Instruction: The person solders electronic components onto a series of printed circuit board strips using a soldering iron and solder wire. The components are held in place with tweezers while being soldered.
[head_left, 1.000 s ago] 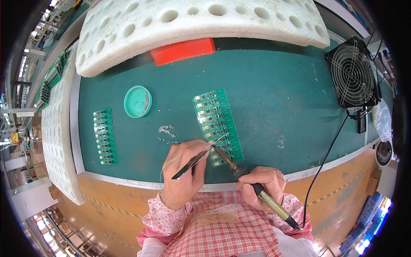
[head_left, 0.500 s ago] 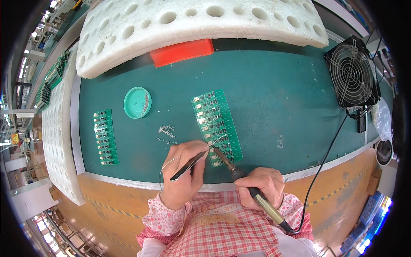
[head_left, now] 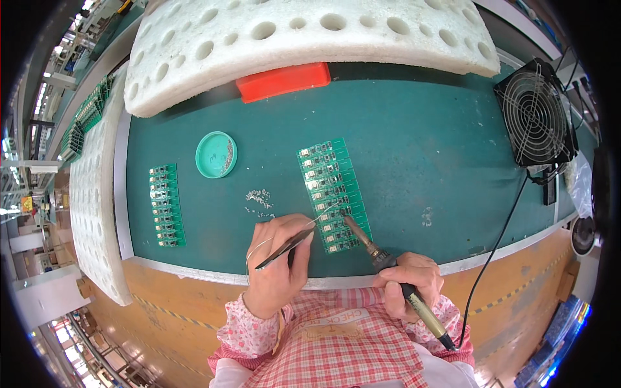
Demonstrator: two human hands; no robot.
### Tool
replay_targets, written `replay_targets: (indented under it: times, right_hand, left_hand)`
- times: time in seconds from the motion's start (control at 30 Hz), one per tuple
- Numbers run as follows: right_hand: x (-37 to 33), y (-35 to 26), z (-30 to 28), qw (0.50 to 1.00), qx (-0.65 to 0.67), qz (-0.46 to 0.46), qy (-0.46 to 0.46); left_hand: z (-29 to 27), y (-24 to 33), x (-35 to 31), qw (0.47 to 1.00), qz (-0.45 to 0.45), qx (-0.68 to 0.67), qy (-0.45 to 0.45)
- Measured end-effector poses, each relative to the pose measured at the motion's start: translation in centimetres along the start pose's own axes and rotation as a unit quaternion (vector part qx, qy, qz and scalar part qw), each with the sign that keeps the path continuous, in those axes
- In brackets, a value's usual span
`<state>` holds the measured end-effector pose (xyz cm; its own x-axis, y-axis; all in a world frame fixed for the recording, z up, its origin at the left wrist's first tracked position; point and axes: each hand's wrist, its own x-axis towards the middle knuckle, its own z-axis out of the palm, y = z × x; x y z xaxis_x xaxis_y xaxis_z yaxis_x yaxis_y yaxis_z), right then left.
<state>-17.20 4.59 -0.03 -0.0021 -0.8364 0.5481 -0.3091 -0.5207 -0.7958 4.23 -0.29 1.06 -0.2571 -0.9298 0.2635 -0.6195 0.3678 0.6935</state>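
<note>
My left hand [head_left: 275, 268] is closed around dark tweezers [head_left: 286, 248] and a thin solder wire [head_left: 325, 213]. The wire's free end reaches over the green circuit board panel [head_left: 331, 194], which lies a little right of centre on the bench. My right hand [head_left: 414, 284] grips a soldering iron [head_left: 422, 310] by its handle, with the cord trailing off to the right. The iron's tip is at the lower part of the panel, close to the wire's end; whether they touch I cannot tell. Rows of small white and dark components line the panel.
A second board panel [head_left: 167, 207] lies on the left. Beside it are a teal dish [head_left: 202, 167] and a pile of tiny pale pieces [head_left: 260, 196]. At the back are a red box [head_left: 283, 84] and a white foam block [head_left: 310, 45]; a black fan [head_left: 535, 116] stands at right.
The iron's tip has moved right and slightly away from me across the panel, with my right hand shifting right. My left hand keeps its grip. The whole view has shifted slightly.
</note>
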Motion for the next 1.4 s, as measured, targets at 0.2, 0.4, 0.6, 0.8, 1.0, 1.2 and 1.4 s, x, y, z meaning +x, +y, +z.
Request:
replay_targets:
  times: [0.2, 0.4, 0.6, 0.8, 1.0, 1.2, 1.4]
  right_hand:
    - [2.1, -1.2, 0.3, 0.975, -0.189, -0.02, -0.112]
    - [3.3, -1.1, 2.9, 0.922, -0.34, -0.048, -0.18]
    - [3.8, -0.5, 4.3, 0.888, -0.402, -0.093, -0.204]
    - [3.6, -0.2, 4.1, 0.908, -0.368, -0.071, -0.186]
    - [3.8, -0.5, 3.2, 0.934, -0.312, -0.036, -0.168]
    - [2.6, -1.0, 1.4, 0.951, -0.287, -0.022, -0.115]
    - [0.5, -1.0, 0.4, 0.956, -0.282, 0.01, -0.076]
  left_hand:
    - [-0.3, -0.2, -0.4, 1.0, -0.012, -0.013, 0.001]
    - [-1.0, -0.4, -0.4, 1.0, 0.009, 0.015, 0.002]
    - [-1.4, -0.6, -0.8, 0.999, -0.033, -0.006, 0.007]
    - [-1.6, -1.0, -1.1, 0.997, -0.066, -0.045, 0.018]
    - [-1.8, -1.1, -1.4, 0.993, -0.085, -0.081, 0.022]
    - [-1.5, -0.8, -1.1, 0.998, -0.047, -0.03, 0.016]
    - [-1.4, -0.9, -1.1, 0.999, -0.024, -0.019, 0.014]
